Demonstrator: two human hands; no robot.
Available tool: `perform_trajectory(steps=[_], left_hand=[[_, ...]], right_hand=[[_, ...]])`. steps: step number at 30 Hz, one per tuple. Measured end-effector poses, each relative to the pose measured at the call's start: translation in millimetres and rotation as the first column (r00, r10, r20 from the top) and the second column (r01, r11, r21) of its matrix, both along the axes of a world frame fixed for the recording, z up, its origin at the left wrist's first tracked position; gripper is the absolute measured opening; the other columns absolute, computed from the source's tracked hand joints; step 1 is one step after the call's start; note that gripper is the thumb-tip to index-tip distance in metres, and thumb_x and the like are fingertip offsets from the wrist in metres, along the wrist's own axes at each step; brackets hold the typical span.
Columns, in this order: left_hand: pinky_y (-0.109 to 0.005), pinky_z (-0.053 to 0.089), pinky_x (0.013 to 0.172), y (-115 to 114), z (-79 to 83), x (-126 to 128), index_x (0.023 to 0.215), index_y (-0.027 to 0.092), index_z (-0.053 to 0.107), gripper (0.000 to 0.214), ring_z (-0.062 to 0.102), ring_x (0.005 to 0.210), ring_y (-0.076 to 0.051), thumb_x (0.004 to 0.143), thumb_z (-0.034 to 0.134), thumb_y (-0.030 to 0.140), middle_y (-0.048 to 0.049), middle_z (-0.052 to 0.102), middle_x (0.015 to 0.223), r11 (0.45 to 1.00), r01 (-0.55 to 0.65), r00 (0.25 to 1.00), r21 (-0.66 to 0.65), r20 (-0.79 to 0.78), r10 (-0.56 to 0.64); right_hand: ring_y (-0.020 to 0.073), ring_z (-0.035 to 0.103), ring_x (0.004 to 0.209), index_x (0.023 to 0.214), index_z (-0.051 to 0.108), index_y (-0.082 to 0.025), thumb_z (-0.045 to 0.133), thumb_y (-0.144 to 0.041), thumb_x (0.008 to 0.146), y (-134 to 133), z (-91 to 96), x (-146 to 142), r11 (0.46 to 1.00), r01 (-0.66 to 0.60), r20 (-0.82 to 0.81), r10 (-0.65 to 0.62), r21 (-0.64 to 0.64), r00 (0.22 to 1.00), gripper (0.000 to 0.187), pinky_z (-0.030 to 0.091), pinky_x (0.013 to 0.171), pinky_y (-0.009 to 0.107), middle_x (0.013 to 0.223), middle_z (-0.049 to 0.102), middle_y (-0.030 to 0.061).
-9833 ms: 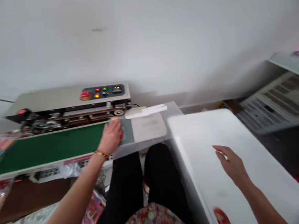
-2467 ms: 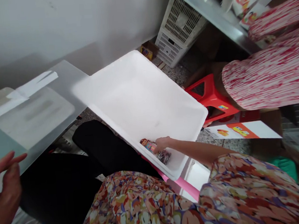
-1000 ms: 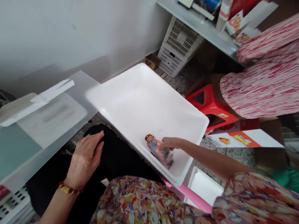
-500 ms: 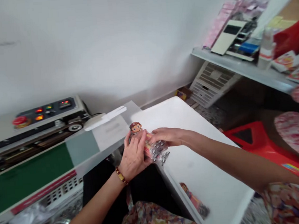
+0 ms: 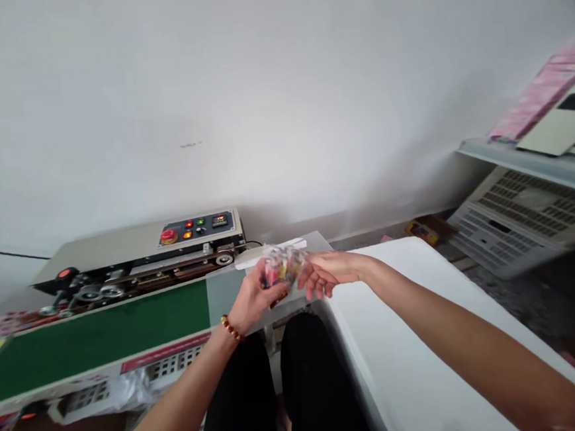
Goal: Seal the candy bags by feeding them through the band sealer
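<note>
1. Left hand (image 5: 251, 297) pinching the clear-wrapped doll packet (image 5: 285, 267), thumb below, closed firmly on it!
2. Right hand (image 5: 328, 273) at the packet's right edge, fingers loosely curled; whether they grip, blur won't tell.
3. Packet's up above the band sealer's end plate (image 5: 221, 294), beside the white tray (image 5: 388, 350).
4. Half a second ago its printed face topped it; now crinkled wrap is uppermost!

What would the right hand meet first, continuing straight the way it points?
Probably the clear plastic packet held by the left hand; the right hand is beside it, but blur hides whether they touch.
</note>
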State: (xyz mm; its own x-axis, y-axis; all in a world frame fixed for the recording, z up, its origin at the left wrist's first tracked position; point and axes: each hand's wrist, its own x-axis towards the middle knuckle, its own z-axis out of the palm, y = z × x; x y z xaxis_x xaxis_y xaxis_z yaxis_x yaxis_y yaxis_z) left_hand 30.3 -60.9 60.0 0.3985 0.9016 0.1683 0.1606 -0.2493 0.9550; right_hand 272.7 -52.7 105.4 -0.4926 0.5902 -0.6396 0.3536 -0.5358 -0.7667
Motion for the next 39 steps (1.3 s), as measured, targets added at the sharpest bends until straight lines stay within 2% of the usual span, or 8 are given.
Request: perform_trajectory(steps=[4, 10, 14, 18, 20, 25, 32, 39], left_hand=[[-0.036, 0.057, 0.081, 14.9, -10.2, 0.0, 0.108, 0.014, 0.065, 0.050, 0.070, 0.086, -0.022, 0.071, 0.085, 0.041, -0.0088, 0.074, 0.105, 0.924, 0.112, 0.936, -0.365, 0.350, 0.025], [-0.038, 0.051, 0.095, 40.8, -38.2, 1.9, 0.118, 0.012, 0.065, 0.056, 0.068, 0.101, -0.025, 0.071, 0.083, 0.039, -0.0123, 0.073, 0.114, 0.919, 0.080, 0.938, -0.387, 0.342, 0.062], [-0.048, 0.048, 0.099, 60.9, -50.7, -0.5, 0.129, 0.014, 0.057, 0.062, 0.064, 0.114, -0.033, 0.077, 0.078, 0.041, -0.0161, 0.069, 0.122, 0.965, -0.175, 0.984, -0.196, -0.002, 0.178], [-0.062, 0.043, 0.100, 64.1, -64.9, -10.9, 0.147, 0.010, 0.041, 0.078, 0.051, 0.131, -0.044, 0.084, 0.072, 0.044, -0.0267, 0.058, 0.136, 0.875, -0.462, 0.704, 0.148, -0.539, 0.462], [-0.060, 0.045, 0.099, 56.9, -72.4, -18.7, 0.152, 0.009, 0.035, 0.077, 0.051, 0.131, -0.043, 0.090, 0.065, 0.044, -0.0286, 0.052, 0.141, 0.830, -0.469, 0.605, 0.301, -0.575, 0.551], [-0.058, 0.041, 0.107, 30.9, -83.7, -39.7, 0.136, 0.020, 0.059, 0.042, 0.043, 0.140, -0.037, 0.097, 0.056, 0.035, -0.0195, 0.046, 0.154, 0.794, -0.170, 0.618, 0.583, -0.565, 0.547], [-0.060, 0.040, 0.108, 27.4, -90.6, -69.5, 0.127, 0.022, 0.066, 0.032, 0.049, 0.135, -0.038, 0.099, 0.054, 0.031, -0.0156, 0.060, 0.143, 0.758, -0.184, 0.486, 0.625, -0.613, 0.623], [-0.051, 0.042, 0.116, 30.1, -106.9, -78.1, 0.135, 0.011, 0.059, 0.039, 0.053, 0.136, -0.029, 0.102, 0.042, 0.022, -0.0176, 0.061, 0.142, 0.837, 0.026, 0.642, 0.547, -0.651, 0.405]], right_hand=[[0.0191, 0.066, 0.094, 0.110, 0.067, -0.018, 0.068, -0.070, 0.087, 8.5, -28.0, -10.4, 0.912, 0.174, -0.089, -0.152, 0.372, 0.984, 0.057, 0.050, 0.066, 0.021, 0.115, 0.068, 0.0108], [0.0227, 0.065, 0.096, 0.113, 0.065, -0.017, 0.075, -0.054, 0.080, 29.7, -65.9, -61.1, 0.804, 0.371, -0.192, -0.317, 0.465, 0.929, 0.051, 0.051, 0.076, 0.027, 0.105, 0.071, 0.0065], [0.0209, 0.066, 0.092, 0.113, 0.064, -0.016, 0.060, -0.039, 0.093, 54.9, -78.0, -74.8, 0.740, 0.179, 0.185, -0.382, 0.648, 0.906, 0.030, 0.049, 0.075, 0.025, 0.102, 0.071, 0.0050], [0.0304, 0.060, 0.111, 0.108, 0.065, -0.016, 0.069, -0.027, 0.086, 62.5, -86.4, -76.9, 0.714, 0.079, 0.379, -0.459, 0.696, 0.804, 0.025, 0.045, 0.092, 0.036, 0.111, 0.068, 0.0112], [0.0368, 0.051, 0.123, 0.115, 0.065, -0.015, 0.074, -0.029, 0.084, 59.7, -90.1, -77.8, 0.694, -0.017, 0.499, -0.499, 0.719, 0.708, 0.035, 0.039, 0.101, 0.044, 0.124, 0.062, 0.0167], [0.0381, 0.045, 0.132, 0.148, 0.043, -0.013, 0.078, -0.041, 0.084, 51.7, -98.0, -79.4, 0.640, -0.243, 0.658, -0.557, 0.729, 0.507, 0.078, 0.038, 0.106, 0.049, 0.146, 0.047, 0.0221], [0.0289, 0.027, 0.148, 0.145, 0.052, -0.020, 0.047, -0.013, 0.094, 43.6, -107.7, -102.9, 0.231, -0.500, 0.550, -0.389, 0.835, 0.739, 0.052, 0.026, 0.117, 0.050, 0.157, 0.041, 0.0099], [0.0240, 0.044, 0.138, 0.128, 0.067, -0.020, 0.041, -0.014, 0.099, 51.7, -97.7, -117.9, 0.254, -0.383, 0.455, -0.369, 0.888, 0.810, 0.039, 0.032, 0.116, 0.042, 0.141, 0.060, 0.0074]])
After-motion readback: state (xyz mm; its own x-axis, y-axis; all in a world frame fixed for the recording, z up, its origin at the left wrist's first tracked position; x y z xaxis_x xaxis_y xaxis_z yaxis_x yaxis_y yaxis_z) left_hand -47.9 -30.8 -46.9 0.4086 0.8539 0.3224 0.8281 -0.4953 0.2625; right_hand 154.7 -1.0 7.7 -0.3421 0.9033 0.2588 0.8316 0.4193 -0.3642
